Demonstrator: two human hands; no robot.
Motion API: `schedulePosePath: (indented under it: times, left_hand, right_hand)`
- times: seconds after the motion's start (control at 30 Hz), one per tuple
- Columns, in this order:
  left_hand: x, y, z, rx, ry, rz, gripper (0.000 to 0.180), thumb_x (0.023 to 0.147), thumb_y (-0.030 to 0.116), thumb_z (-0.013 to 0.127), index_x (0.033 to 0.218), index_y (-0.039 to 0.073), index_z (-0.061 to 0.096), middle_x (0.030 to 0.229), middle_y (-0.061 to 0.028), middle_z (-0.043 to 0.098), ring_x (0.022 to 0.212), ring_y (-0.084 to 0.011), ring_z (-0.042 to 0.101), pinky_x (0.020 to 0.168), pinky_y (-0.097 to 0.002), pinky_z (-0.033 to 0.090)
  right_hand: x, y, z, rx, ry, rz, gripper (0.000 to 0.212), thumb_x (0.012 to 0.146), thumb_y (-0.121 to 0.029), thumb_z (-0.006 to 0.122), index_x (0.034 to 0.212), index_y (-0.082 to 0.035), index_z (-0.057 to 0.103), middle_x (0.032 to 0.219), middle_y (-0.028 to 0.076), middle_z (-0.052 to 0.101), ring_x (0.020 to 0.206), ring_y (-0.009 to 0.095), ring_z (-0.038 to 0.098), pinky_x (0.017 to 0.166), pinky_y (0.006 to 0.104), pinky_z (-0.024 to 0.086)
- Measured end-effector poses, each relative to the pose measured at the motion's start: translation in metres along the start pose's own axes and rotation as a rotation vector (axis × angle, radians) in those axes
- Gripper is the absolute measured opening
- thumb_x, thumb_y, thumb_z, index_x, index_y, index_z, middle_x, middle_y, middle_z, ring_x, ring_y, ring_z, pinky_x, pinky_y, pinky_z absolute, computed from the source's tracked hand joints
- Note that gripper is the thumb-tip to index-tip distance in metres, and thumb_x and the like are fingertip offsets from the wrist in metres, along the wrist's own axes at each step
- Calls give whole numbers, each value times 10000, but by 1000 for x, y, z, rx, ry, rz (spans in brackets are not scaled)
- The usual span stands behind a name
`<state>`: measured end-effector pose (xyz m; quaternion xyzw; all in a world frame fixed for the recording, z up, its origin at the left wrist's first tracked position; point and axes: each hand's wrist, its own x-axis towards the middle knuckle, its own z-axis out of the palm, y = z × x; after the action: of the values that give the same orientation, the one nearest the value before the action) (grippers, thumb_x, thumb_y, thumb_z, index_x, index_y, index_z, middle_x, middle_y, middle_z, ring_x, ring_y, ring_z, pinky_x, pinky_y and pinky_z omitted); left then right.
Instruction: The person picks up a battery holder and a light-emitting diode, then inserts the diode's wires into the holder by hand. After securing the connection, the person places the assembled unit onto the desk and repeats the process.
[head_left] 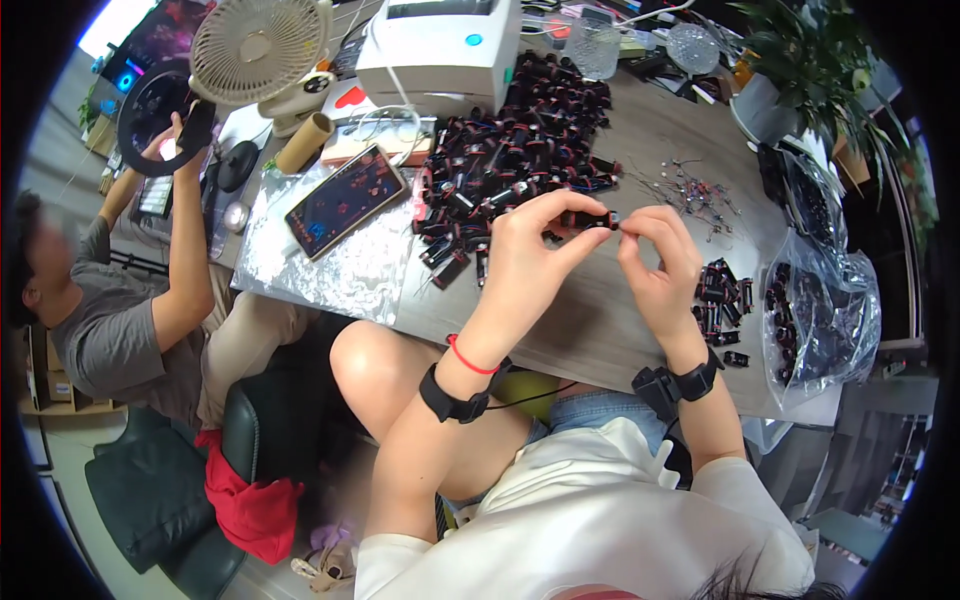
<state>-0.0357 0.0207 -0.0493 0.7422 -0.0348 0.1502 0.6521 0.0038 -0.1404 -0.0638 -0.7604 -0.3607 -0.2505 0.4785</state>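
Between the thumb and fingers of my left hand (530, 248) is a small black cylindrical part (588, 220) with a reddish band, held sideways over the table. My right hand (662, 262) meets its right end with thumb and forefinger pinched together; whatever those fingertips hold is too small to make out. Behind my left hand spreads a large heap of similar black parts (500, 150) with red bits. Close to my right hand lies a smaller group of black parts (722, 295). Farther back is a scatter of tiny leaded pieces (700, 195).
A clear plastic bag (825, 310) with black parts lies at the right edge. A phone (347, 200) rests on silvery wrap (330, 280) at left. Beyond stand a white printer-like box (440, 60), a fan (258, 50) and a potted plant (800, 80). Another person (120, 310) sits left, holding a black ring-shaped object.
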Motion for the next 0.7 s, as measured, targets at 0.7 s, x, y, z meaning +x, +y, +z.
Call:
schedulePosePath:
  times: [0.7]
  left_hand:
    - [-3,-3,5,107,97,123,184,771,53,721,948,14,686,907,-91,688,785,-205,656,692,-293,516]
  right_hand:
    - [-6,7,2,22,0,124,194,751,120,620,914,14,628,861,125,623,755,207,611,676,287,492]
